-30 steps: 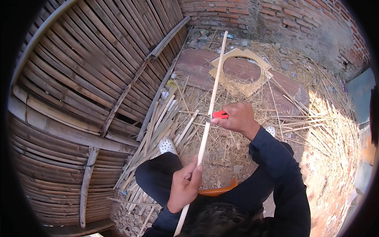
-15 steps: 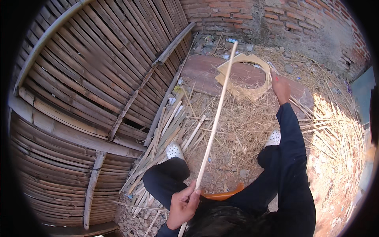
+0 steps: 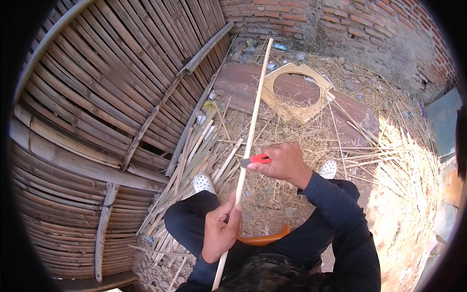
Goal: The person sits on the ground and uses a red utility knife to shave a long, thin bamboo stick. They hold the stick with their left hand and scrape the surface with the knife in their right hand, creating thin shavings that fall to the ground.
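My left hand point(image 3: 221, 231) is closed around a long, pale bamboo strip point(image 3: 253, 119), low on its length. The strip slants up and away from my lap, its far end reaching toward the brick wall. In my right hand point(image 3: 288, 163) is a red and dark grey utility knife point(image 3: 257, 160), gripped between thumb and fingers. Its dark front end rests at the strip, some way above my left hand; I cannot make out the blade's edge. Farther off, a pale wooden board with a large round hole point(image 3: 272, 86) lies on a reddish-brown panel point(image 3: 238, 80).
Bamboo shavings point(image 3: 301, 141) litter the ground between my white, dotted shoes. Several split bamboo strips point(image 3: 187, 168) are heaped at left, beside a slatted bamboo wall point(image 3: 97, 92). A brick wall point(image 3: 272, 14) stands at the back. Part of an orange seat point(image 3: 265, 238) shows below me.
My right hand has come from beside the holed board back to the bamboo strip, now with the utility knife in view. The left hand still grips the strip.
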Motion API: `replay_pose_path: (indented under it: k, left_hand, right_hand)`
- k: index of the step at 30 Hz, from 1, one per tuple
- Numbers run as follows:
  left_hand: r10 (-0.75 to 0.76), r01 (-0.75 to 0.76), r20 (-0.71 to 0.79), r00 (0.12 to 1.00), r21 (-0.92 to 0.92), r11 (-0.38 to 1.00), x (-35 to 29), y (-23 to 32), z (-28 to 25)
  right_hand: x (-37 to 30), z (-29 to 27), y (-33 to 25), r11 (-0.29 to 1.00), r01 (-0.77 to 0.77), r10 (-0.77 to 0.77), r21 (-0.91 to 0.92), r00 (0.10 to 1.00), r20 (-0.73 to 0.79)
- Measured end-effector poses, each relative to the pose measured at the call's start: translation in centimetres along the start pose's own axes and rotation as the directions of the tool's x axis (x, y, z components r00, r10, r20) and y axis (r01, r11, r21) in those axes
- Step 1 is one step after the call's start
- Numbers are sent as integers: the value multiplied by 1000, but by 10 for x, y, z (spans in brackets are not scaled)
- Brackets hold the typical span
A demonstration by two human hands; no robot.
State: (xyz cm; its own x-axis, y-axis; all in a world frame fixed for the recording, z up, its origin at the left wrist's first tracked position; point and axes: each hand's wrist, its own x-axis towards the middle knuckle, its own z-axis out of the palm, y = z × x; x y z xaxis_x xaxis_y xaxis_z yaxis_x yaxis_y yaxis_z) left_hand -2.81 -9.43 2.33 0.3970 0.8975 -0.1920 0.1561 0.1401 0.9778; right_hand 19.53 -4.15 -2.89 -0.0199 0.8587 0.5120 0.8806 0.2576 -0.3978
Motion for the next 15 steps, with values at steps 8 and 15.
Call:
replay_pose_path:
  k: [8, 15]
  left_hand:
    - [25, -26, 26, 999, 20, 999, -4, -15, -1]
    - [63, -69, 75, 995, 83, 994, -5, -13, 0]
  right_hand:
    - [2, 11, 16, 1000, -8, 7, -28, 998, -60]
    - [19, 8, 56, 965, 103, -130, -242, 987, -96]
